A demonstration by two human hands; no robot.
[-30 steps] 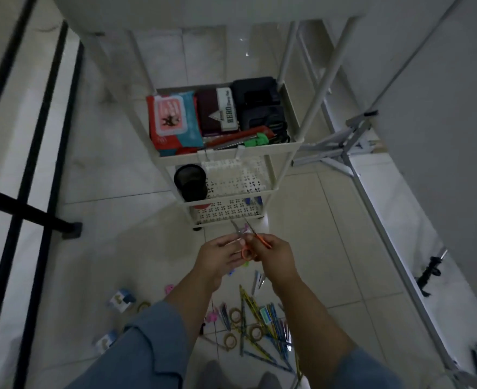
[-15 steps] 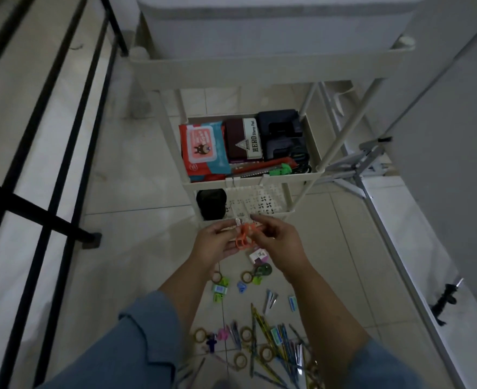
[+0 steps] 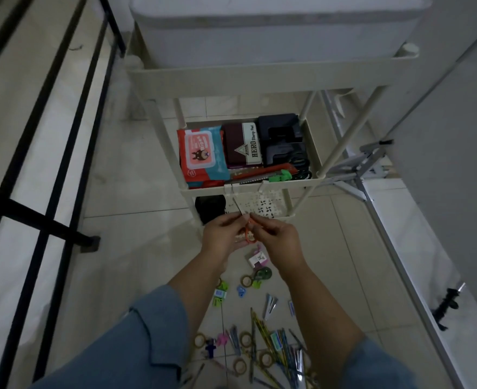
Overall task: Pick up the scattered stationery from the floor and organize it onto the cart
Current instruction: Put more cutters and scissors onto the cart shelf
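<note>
**Grip.** Both hands are clamped on one item. The left hand (image 3: 223, 234) and the right hand (image 3: 278, 237) meet at chest line, each pinching the small orange-handled scissors (image 3: 249, 239) with thumb and fingertips. The orange loops sit between the two hands and the metal blades point up and away. Whether the blades are fully shut cannot be told. Judgement: two hands on so small a tool suggests it is being closed or turned so that it goes in flat and safe.

**Location of item.** The scissors are clear of the floor (image 3: 136, 248), held in the air just before the lower tiers of the cart (image 3: 259, 77), and not yet on any shelf.

**Cart.** The middle shelf (image 3: 313, 153) holds a wet-wipes pack (image 3: 202, 153), a HERO stamp pad box (image 3: 241, 144) and a black hole punch (image 3: 282, 138) side by side. A red-and-green cutter (image 3: 276, 174) lies along the front rim. Judgement: bulky items stand at the back and long tools lie at the front, so the scissors probably belong beside the cutter.

**Outstanding.** Pencils (image 3: 255, 329), tape rolls (image 3: 245, 280) and small coloured pieces lie scattered on the floor beneath the forearms. Much of the task remains.
</note>
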